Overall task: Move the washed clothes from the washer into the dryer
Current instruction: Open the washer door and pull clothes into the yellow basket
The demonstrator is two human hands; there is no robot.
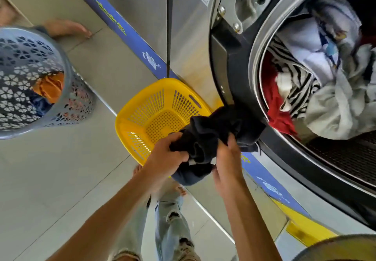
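A: What are the hands on?

B: A dark garment [213, 136], bunched at the lower centre of the frame, just outside the lip of the washer [240, 89] and above the yellow basket [142, 106] on the floor. The left hand [164, 157] has its fingers curled into the cloth from the left; the right hand [227, 159] pinches the other side, thumb on top. Both are closed on it.

A: How will it handle?

B: Soft and limp, I'd judge, and heavier than it looks if it is damp from the wash. It folds and sags between the grips, so a full fistful in the thick of the bundle should hold better than an edge, which would let the rest trail.

A: And the arms?

B: Both forearms reach up from the bottom of the frame, nearly parallel, wrists close together, the garment held between them.

A: The rest of the load?

B: The other clothes [317, 81] are piled in the drum at the right: striped, red, white and grey pieces. A grey basket [77, 89] at the left edge holds some laundry.
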